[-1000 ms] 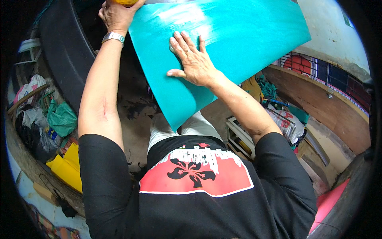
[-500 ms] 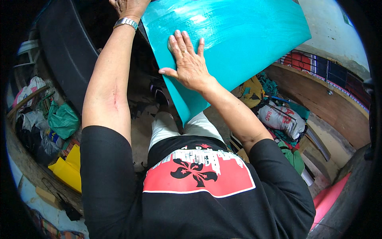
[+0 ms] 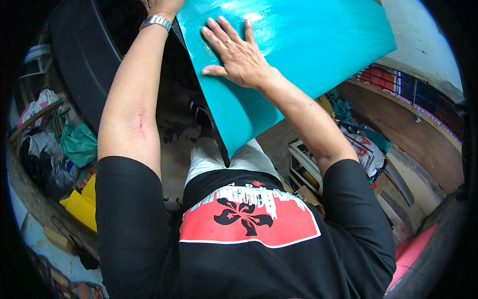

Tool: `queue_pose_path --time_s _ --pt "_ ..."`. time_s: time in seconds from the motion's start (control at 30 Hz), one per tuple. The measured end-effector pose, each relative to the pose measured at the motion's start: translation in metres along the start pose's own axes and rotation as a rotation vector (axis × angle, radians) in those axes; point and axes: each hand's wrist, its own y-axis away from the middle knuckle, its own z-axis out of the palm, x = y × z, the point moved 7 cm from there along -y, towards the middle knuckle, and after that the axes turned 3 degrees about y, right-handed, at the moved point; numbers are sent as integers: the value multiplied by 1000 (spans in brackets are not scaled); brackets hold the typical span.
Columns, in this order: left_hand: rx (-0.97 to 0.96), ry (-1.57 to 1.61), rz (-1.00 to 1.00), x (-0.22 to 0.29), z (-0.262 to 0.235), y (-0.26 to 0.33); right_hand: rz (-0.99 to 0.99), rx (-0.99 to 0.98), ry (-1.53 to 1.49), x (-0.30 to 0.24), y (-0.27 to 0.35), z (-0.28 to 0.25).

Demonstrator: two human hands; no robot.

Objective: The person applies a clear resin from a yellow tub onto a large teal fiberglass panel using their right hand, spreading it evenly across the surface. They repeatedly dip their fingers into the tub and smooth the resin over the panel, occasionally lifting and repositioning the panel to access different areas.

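A large teal sheet with a wet-looking, streaky sheen spans the top middle, and its near corner hangs down by my legs. My right hand lies flat on the sheet's left part, fingers spread, with a shiny smear beside the fingertips. At the top edge, next to the sheet's left corner, is my left hand, a metal watch on its wrist. Its fingers are mostly cut off by the picture's edge, so what they hold or touch cannot be seen.
A black curved panel stands at left, above bags and a green cloth. Yellow material lies lower left. At right are a white-framed crate, a wooden board, a stuffed white bag and a pink sheet.
My right hand has slid up and slightly right across the teal sheet. My left hand has moved a little up and left, further out of the picture. The sheet has shifted slightly right.
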Motion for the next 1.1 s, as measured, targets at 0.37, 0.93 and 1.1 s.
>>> queue_pose_path --time_s 0.37,0.93,1.1 --pt "-31 9 3 -1 3 1 -368 -134 -159 -42 41 6" --pt "-19 16 -19 -5 3 3 168 -329 -396 104 -195 -84" --pt "58 95 -17 -5 -3 -1 373 -821 -387 104 -223 -41"
